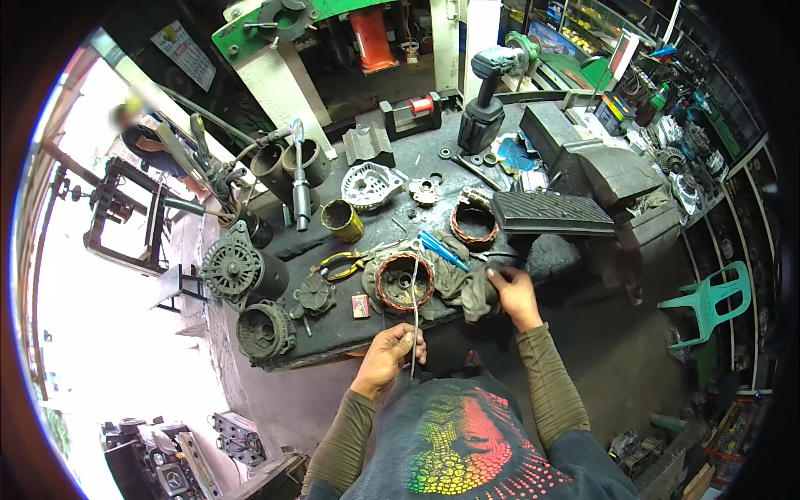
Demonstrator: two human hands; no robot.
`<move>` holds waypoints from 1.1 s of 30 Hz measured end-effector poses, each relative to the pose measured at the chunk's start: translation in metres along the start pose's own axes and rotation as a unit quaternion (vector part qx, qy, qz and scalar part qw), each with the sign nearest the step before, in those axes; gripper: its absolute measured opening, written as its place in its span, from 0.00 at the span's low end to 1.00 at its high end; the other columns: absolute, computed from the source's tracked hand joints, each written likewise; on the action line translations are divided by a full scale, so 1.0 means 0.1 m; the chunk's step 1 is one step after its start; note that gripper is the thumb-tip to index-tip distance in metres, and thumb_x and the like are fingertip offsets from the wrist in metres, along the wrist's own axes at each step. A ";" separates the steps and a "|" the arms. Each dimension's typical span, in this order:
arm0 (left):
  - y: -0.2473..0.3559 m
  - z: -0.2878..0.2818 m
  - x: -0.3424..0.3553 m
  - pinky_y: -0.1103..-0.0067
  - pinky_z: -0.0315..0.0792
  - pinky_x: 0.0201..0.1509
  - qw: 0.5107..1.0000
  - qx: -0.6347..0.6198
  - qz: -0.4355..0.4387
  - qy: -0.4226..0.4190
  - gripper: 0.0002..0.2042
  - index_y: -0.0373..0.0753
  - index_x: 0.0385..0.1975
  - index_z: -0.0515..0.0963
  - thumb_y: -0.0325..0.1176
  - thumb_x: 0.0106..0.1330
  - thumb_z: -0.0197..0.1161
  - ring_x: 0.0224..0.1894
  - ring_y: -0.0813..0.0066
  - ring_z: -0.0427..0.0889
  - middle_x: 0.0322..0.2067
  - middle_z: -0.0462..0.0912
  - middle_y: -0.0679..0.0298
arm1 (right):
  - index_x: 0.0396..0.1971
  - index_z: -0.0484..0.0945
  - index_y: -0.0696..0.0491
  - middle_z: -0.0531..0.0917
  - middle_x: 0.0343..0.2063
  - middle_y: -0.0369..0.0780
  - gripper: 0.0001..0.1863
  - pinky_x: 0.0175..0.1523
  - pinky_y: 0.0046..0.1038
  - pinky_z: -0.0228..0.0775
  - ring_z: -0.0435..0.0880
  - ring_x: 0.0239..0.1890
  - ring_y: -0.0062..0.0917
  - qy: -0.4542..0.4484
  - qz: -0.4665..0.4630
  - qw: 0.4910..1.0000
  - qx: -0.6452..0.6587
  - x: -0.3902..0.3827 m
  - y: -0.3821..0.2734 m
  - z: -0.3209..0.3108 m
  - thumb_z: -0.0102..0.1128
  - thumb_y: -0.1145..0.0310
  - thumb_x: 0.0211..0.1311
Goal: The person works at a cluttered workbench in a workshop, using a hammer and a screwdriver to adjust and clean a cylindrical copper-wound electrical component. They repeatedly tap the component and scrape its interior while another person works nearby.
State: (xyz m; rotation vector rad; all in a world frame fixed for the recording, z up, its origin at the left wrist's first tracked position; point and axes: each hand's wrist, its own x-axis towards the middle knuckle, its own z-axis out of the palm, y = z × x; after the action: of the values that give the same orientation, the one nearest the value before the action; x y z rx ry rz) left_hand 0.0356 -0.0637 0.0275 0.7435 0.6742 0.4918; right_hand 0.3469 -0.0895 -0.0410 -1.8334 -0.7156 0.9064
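While yellow-handled pliers [346,274] lie on the bench [343,323], the left hand [390,355] grips a thin grey rod [416,304] reaching over a copper-wound ring [382,292]; farther right, the right hand [517,298] pinches a grey cloth [472,293] at the bench's edge.

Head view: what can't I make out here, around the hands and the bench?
All in the head view:
Right hand: some fingertips, hidden by the hand itself and the grey cloth.
Bench top beneath that cloth: covered by it.
Small red box: print too small to read.
Green frame: cut off by the top edge.
Person at far left: head blurred.
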 end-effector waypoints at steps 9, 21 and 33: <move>-0.02 -0.02 -0.02 0.73 0.71 0.41 0.963 -0.246 0.031 -0.104 0.06 0.43 0.37 0.74 0.35 0.77 0.62 0.28 0.75 0.76 0.24 0.73 0.72 | 0.33 0.81 0.58 0.82 0.40 0.45 0.08 0.46 0.40 0.75 0.83 0.39 0.42 0.151 -0.124 0.950 -0.243 -0.43 0.02 -0.46 0.71 0.71 0.56; -0.03 -0.32 -0.26 0.72 0.71 0.41 0.968 -0.245 0.048 -0.030 0.04 0.42 0.37 0.74 0.30 0.74 0.62 0.27 0.75 0.75 0.24 0.73 0.71 | 0.47 0.86 0.58 0.84 0.39 0.41 0.11 0.39 0.28 0.75 0.82 0.32 0.26 -0.044 -0.147 0.978 -0.139 -1.08 -0.15 -0.06 0.68 0.74 0.66; 0.19 -1.26 -0.81 0.71 0.74 0.43 0.992 -0.059 0.082 0.070 0.13 0.34 0.40 0.74 0.39 0.82 0.57 0.32 0.71 0.75 0.27 0.74 0.64 | 0.49 0.88 0.55 0.92 0.42 0.45 0.20 0.55 0.34 0.79 0.89 0.46 0.28 -0.585 0.184 0.738 -0.281 -1.96 0.74 -0.93 0.74 0.60 0.60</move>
State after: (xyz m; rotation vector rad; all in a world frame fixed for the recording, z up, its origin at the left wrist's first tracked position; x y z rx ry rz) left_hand -0.1121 -0.0458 0.0033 0.6606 0.7110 0.7330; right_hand 0.3215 -0.3170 -0.0267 -1.7533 -1.5338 2.4050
